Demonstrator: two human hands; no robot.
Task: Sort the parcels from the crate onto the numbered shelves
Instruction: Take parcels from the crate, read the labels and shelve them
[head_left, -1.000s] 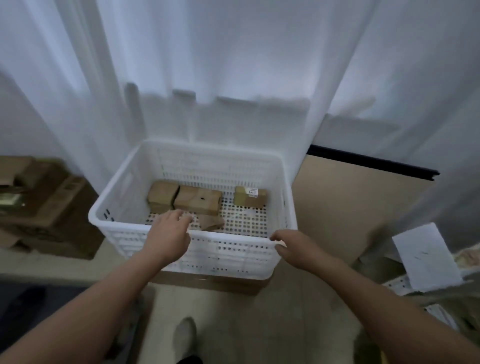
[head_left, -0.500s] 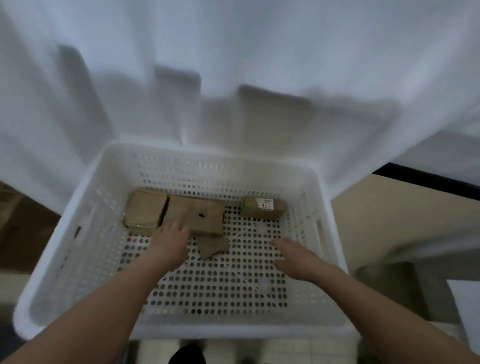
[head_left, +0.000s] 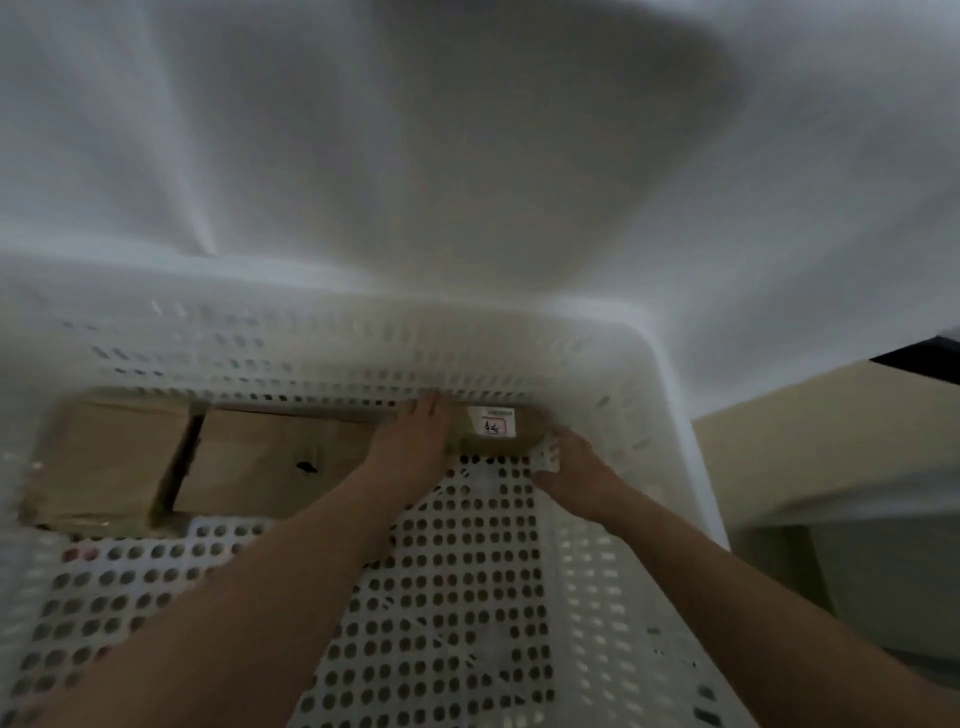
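Observation:
A white perforated crate (head_left: 670, 426) fills the lower view. A small brown parcel (head_left: 524, 427) with a white label lies against its far wall, right of centre. My left hand (head_left: 415, 441) lies with fingers stretched along the parcel's left end. My right hand (head_left: 576, 470) curls around its right front corner, so the parcel is clasped between both hands and rests on the crate floor. Two larger brown parcels sit side by side to the left, one (head_left: 104, 457) at the far left and one (head_left: 275, 462) with a dark mark next to my left hand.
A white curtain (head_left: 467, 156) hangs right behind the crate and brushes its far rim. A beige board (head_left: 831, 441) with a dark top edge stands to the right of the crate. No shelves are in view.
The camera has dropped close over the crate. Both hands have moved forward and to the right, from the crate's middle to the small labelled parcel, and closed in on its two ends.

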